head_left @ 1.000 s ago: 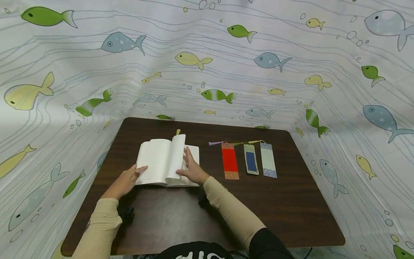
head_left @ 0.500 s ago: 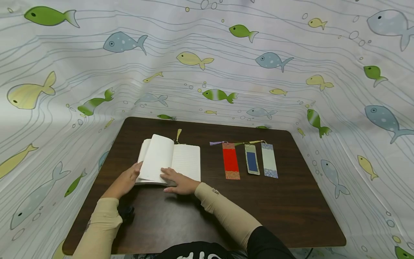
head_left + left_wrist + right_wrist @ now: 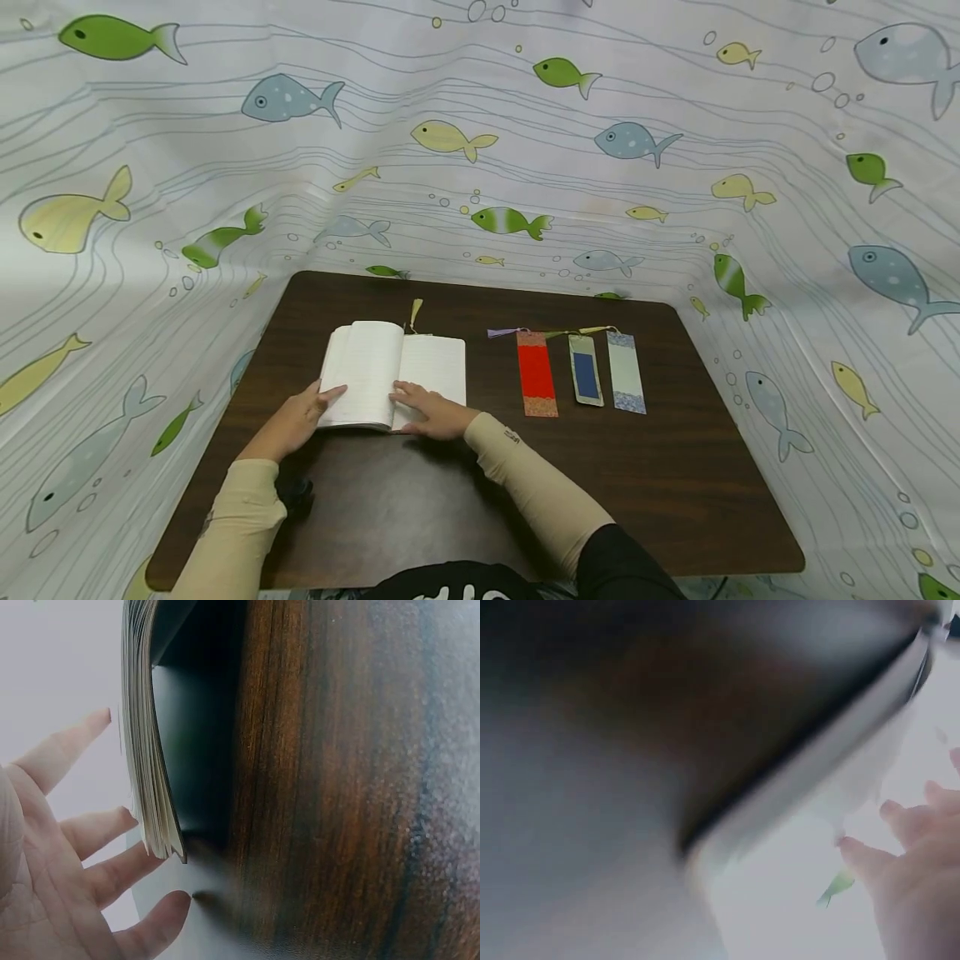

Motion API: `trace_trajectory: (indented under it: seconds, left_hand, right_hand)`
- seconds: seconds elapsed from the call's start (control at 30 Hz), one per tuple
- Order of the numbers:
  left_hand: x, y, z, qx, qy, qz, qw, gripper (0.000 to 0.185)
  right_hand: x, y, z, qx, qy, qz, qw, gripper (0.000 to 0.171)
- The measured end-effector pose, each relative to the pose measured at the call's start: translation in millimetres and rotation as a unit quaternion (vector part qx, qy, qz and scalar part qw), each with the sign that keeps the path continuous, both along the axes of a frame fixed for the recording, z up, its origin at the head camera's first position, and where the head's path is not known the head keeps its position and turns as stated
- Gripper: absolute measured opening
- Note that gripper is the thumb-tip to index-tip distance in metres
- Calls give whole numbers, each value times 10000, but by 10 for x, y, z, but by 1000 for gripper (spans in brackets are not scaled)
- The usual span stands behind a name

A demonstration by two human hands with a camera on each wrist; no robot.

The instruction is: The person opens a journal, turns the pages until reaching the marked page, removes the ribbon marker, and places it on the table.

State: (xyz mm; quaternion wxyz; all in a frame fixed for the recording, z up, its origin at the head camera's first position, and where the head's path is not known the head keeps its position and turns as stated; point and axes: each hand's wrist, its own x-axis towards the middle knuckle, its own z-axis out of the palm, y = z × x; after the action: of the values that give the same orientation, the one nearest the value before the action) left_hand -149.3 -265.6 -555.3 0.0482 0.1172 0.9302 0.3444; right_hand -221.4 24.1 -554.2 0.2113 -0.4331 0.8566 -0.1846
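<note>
In the head view an open book (image 3: 392,374) lies flat on the left half of a dark table (image 3: 675,492). The left hand (image 3: 296,419) rests at the book's near left corner, its thumb laid on the left page and the other fingers at the page edge; whether they curl under the pages cannot be told from here. The right hand (image 3: 432,410) lies flat with straight fingers on the lower part of the right page, next to the spine. A yellowish ribbon (image 3: 413,312) sticks out past the book's far edge. To the right of the book, well apart from both hands, three bookmarks lie side by side: a red one (image 3: 536,374), a blue one (image 3: 584,375) and a pale one (image 3: 624,373), their tassels at the far end. A fish-print cloth (image 3: 480,142) walls in the table on three sides.

The left wrist view shows the page block (image 3: 150,750) edge-on, lifted off its dark cover (image 3: 195,742), which lies on the wood. The fingers (image 3: 60,754) are spread and straight beside the page edges (they pinch nothing here).

The right wrist view is heavily blurred: only fingertips (image 3: 889,810) near a pale edge of the book (image 3: 802,787) can be made out.
</note>
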Motion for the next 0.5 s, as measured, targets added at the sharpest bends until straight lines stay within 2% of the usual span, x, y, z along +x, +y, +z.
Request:
trace_trajectory:
  seconds: [0.13, 0.23, 0.33, 0.5]
  left_hand:
    - [0, -1, -11, 0, 67, -9, 10000, 65]
    - [2, -2, -22, -18, 85, -10, 10000, 64]
    - [1, -1, -30, -23, 98, -4, 9999, 63]
    - [0, 1, -29, -30, 128, 2, 9999, 65]
  right_hand:
    - [-105, 160, -33, 981, 708, -355, 9920, 85]
    - [-135, 274, -53, 1557, 948, -690, 9808, 98]
    - [-149, 363, -49, 1791, 1062, -956, 9734, 104]
    - [-193, 426, -65, 1907, 1423, -1124, 9647, 107]
